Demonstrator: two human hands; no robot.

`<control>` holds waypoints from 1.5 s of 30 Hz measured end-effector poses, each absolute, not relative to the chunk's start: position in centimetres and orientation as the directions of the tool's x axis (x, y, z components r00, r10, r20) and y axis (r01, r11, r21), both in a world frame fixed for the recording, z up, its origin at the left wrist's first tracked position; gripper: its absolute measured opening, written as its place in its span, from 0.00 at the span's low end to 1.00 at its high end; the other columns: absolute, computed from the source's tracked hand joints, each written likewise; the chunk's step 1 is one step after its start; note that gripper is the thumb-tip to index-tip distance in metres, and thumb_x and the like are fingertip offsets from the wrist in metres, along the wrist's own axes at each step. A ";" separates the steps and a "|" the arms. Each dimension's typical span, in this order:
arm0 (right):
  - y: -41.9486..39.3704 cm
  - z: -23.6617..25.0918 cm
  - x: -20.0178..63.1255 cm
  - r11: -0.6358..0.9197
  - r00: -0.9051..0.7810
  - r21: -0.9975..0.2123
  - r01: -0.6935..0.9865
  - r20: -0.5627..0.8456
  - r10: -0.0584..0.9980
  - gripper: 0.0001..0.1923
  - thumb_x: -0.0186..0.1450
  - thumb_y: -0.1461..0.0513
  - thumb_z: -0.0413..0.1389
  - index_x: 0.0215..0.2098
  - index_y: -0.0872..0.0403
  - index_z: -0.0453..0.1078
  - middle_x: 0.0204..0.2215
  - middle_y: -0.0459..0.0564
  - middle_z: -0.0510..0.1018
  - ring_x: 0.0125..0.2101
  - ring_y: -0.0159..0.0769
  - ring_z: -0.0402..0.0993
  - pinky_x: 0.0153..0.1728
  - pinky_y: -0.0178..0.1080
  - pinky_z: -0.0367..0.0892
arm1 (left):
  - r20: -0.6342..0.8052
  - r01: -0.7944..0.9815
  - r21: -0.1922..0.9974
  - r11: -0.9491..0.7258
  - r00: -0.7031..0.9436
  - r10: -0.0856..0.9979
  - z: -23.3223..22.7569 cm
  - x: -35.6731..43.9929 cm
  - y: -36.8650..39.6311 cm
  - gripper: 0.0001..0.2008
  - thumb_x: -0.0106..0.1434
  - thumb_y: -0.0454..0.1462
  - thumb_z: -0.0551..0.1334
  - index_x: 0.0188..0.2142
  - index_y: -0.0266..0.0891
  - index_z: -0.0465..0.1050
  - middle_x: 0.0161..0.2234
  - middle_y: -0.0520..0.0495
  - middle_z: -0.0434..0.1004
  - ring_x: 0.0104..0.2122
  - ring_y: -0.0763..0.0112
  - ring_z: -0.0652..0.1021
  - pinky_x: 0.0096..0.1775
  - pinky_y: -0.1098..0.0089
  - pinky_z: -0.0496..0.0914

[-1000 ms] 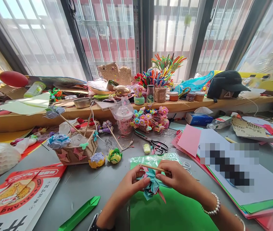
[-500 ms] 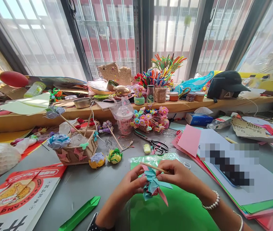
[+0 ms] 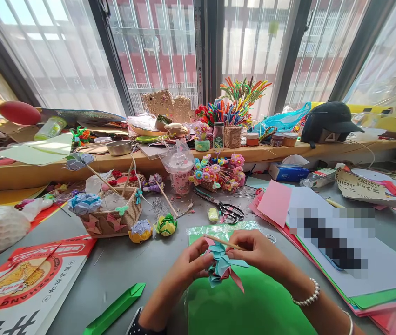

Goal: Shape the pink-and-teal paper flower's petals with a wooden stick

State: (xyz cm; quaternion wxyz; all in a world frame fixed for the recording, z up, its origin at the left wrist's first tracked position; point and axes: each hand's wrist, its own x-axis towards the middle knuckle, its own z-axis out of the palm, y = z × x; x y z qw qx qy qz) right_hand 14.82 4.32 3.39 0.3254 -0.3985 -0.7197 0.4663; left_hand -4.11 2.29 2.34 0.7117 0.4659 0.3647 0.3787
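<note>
My fingers cover the middle of the paper flower (image 3: 223,266), so I cannot tell how its folds meet there. The thin wooden stick (image 3: 224,242) vanishes under my right hand (image 3: 258,253). My left wrist runs off the bottom edge. A blurred patch (image 3: 332,235) hides what lies on the white sheet (image 3: 386,270) on the bench (image 3: 131,265).

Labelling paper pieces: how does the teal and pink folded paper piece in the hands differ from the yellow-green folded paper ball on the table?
The teal and pink folded paper piece is pinched between the left hand and right hand; the yellow-green folded paper ball lies untouched on the grey table. The held piece has pointed flaps; the ball is rounded. Both are folded paper.
</note>
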 end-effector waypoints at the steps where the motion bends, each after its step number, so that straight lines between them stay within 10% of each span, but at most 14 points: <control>1: 4.3 3.5 14.9 0.253 -0.467 -0.926 0.279 0.099 0.879 0.14 0.56 0.54 0.58 0.23 0.58 0.72 0.21 0.43 0.66 0.20 0.26 0.56 0.19 0.30 0.50 | -0.150 -0.194 0.947 0.256 0.436 0.887 2.4 -4.0 2.3 0.21 0.47 0.48 0.66 0.38 0.39 0.70 0.34 0.49 0.72 0.31 0.70 0.74 0.31 0.74 0.68; 7: 4.4 4.4 15.9 0.301 -0.311 -0.881 0.366 0.190 0.931 0.12 0.59 0.55 0.56 0.30 0.57 0.73 0.23 0.43 0.64 0.20 0.26 0.52 0.20 0.31 0.50 | 0.050 0.127 0.989 -0.080 0.222 0.974 3.2 -3.4 1.6 0.15 0.52 0.44 0.63 0.36 0.37 0.68 0.33 0.46 0.73 0.33 0.64 0.76 0.35 0.68 0.71; 14: 3.0 4.1 14.2 0.523 -0.317 -0.736 0.430 0.419 0.851 0.10 0.61 0.60 0.54 0.40 0.54 0.73 0.32 0.49 0.73 0.25 0.31 0.65 0.25 0.32 0.60 | 0.425 0.627 0.667 -0.403 0.124 0.896 1.4 -2.8 0.6 0.17 0.56 0.40 0.61 0.45 0.41 0.62 0.39 0.44 0.74 0.39 0.59 0.76 0.40 0.61 0.70; 20: 2.9 3.1 14.0 0.522 -0.167 -0.719 0.458 0.508 0.845 0.08 0.61 0.65 0.52 0.34 0.56 0.73 0.27 0.48 0.75 0.21 0.30 0.65 0.19 0.31 0.58 | 0.343 0.489 0.804 -0.337 0.081 0.936 1.7 -2.5 0.2 0.39 0.46 0.47 0.68 0.54 0.44 0.53 0.36 0.48 0.75 0.33 0.62 0.76 0.39 0.61 0.71; 25: 2.8 3.3 14.1 0.455 -0.105 -0.787 0.415 0.456 0.884 0.08 0.61 0.62 0.52 0.34 0.56 0.71 0.26 0.48 0.75 0.19 0.29 0.62 0.18 0.30 0.57 | 0.237 0.180 0.943 -0.279 0.224 0.945 2.0 -2.9 0.9 0.29 0.48 0.41 0.68 0.50 0.43 0.63 0.48 0.43 0.70 0.47 0.57 0.71 0.47 0.61 0.67; 30: 2.8 3.9 14.2 0.432 -0.184 -0.802 0.412 0.391 0.902 0.08 0.61 0.60 0.53 0.34 0.56 0.72 0.25 0.47 0.73 0.18 0.28 0.60 0.17 0.31 0.54 | 0.136 -0.087 0.990 -0.115 0.296 0.945 2.4 -2.4 0.9 0.23 0.54 0.40 0.64 0.49 0.39 0.64 0.40 0.43 0.73 0.37 0.62 0.75 0.38 0.66 0.72; 45: 2.2 2.7 13.9 0.747 -0.324 -0.313 0.587 0.754 0.571 0.10 0.64 0.68 0.48 0.38 0.56 0.70 0.28 0.53 0.77 0.29 0.37 0.74 0.28 0.35 0.67 | 0.095 0.113 0.987 -0.110 0.128 0.987 2.8 -2.1 0.7 0.17 0.50 0.44 0.66 0.36 0.37 0.71 0.25 0.53 0.65 0.26 0.71 0.67 0.29 0.72 0.66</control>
